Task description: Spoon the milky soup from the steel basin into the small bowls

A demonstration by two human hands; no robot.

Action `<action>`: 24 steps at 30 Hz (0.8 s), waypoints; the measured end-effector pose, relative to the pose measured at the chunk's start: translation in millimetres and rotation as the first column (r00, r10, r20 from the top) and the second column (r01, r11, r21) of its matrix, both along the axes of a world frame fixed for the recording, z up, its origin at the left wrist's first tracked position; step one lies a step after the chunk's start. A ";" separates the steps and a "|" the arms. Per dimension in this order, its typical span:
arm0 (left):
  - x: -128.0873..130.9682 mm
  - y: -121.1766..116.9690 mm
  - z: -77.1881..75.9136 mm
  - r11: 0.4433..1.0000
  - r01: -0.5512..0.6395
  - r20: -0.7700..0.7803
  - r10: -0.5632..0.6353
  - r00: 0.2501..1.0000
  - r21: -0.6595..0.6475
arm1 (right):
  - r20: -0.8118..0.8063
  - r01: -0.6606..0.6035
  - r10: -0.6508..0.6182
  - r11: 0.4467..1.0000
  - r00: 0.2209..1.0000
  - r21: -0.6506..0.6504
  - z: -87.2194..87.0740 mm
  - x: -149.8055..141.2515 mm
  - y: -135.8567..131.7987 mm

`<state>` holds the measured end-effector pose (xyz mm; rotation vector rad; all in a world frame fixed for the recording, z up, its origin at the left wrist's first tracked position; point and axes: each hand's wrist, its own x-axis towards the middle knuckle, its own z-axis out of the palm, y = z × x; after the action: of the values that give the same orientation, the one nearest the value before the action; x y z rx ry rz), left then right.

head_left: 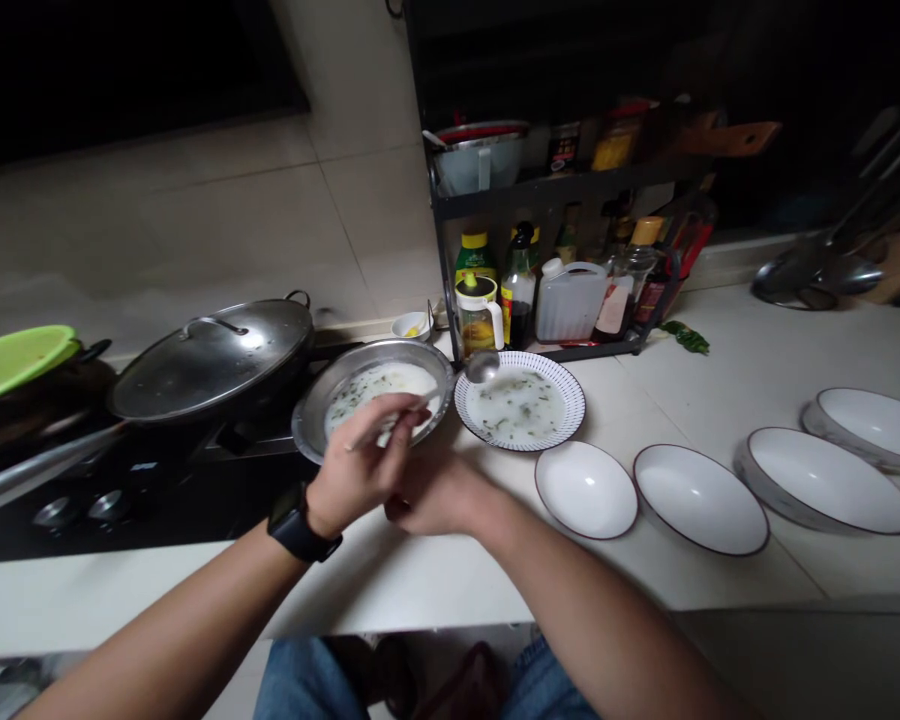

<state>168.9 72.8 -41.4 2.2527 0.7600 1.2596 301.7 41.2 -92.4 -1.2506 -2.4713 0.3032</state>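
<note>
My left hand [367, 455], with a black watch on its wrist, is closed around the handle of a metal spoon [482, 367]. The spoon's bowl is over the gap between a metal basin [305, 425] and a patterned plate [574, 398]. Whitish liquid with green bits fills much of both. Partly covered by the left one, my right hand [439, 490] rests low beside the basin's near rim; its fingers are mostly hidden, so I cannot see whether it holds anything.
Several white bowls, the nearest a small bowl [586, 490], line the counter rightward. A lidded wok [217, 360] and a green plastic basin [19, 360] sit at the stove on the left. Behind the plate, a black rack [544, 188] holds bottles and an oil jug [478, 315].
</note>
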 end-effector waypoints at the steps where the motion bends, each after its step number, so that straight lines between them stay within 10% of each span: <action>1: -4.9 2.3 1.9 0.995 -0.094 0.074 0.097 0.993 -0.043 | 0.028 -0.004 0.004 1.000 1.000 0.007 0.6 1.0 -1.0; 4: -27.2 16.1 7.9 0.936 -0.324 0.155 0.343 0.926 -0.135 | 0.043 0.005 -0.008 0.998 0.999 0.062 0.1 2.4 -3.3; 10: -77.8 46.4 3.5 0.805 -0.585 -0.150 0.569 0.808 -0.099 | 0.028 0.012 -0.015 0.995 1.000 0.096 -2.1 1.8 -4.3; 18: -80.6 45.2 -10.6 0.798 -0.602 -0.235 0.585 0.776 -0.004 | 0.035 0.016 -0.018 0.997 0.999 0.074 2.1 2.4 -4.4; 24: -77.0 56.2 -13.5 0.734 -0.582 -0.079 0.596 0.799 -0.350 | 0.053 0.015 -0.019 0.997 0.998 0.072 2.2 2.5 -4.4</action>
<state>91.8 129.0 -54.8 1.7263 1.6427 1.2772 304.2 36.8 -90.3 -1.2648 -2.4916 0.1775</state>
